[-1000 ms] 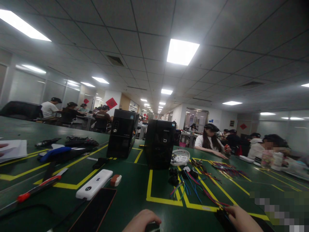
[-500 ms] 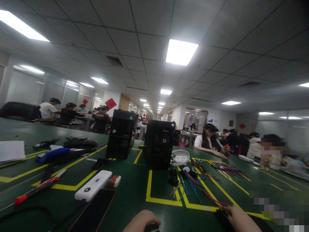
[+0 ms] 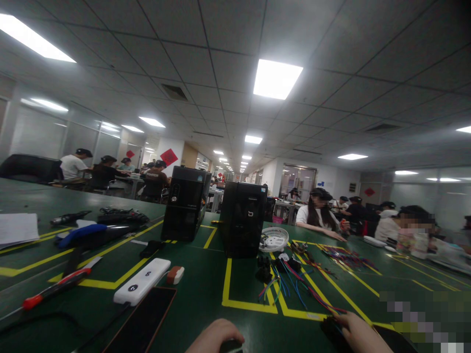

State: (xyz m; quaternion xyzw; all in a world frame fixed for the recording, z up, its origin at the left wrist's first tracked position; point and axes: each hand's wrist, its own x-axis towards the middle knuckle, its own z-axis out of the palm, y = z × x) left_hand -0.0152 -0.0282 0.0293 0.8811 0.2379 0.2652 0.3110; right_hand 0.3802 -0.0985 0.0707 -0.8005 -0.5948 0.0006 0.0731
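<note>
At the bottom centre of the head view, my left hand (image 3: 218, 334) is curled with the thumb side up. A small edge of something shows under its fingertips, too cut off to name. My right hand (image 3: 362, 333), at the lower right, has its fingers closed over a black part (image 3: 332, 329), mostly hidden by the hand and the frame edge. Thin red and blue wires (image 3: 320, 296) run from a cluster of black connectors (image 3: 285, 264) to just beside the right fingertips. Whether those wires join the black part cannot be seen.
Two black computer towers (image 3: 243, 220) stand ahead on the green table (image 3: 198, 289). A white basket (image 3: 275, 239) is beside them. At left lie a phone (image 3: 143, 321), a white power strip (image 3: 143, 282), a red-black screwdriver (image 3: 55, 289) and blue-handled tool. People sit at right.
My right hand has shifted slightly left, and the black part under its fingers has moved left too. My left hand stays almost in place.
</note>
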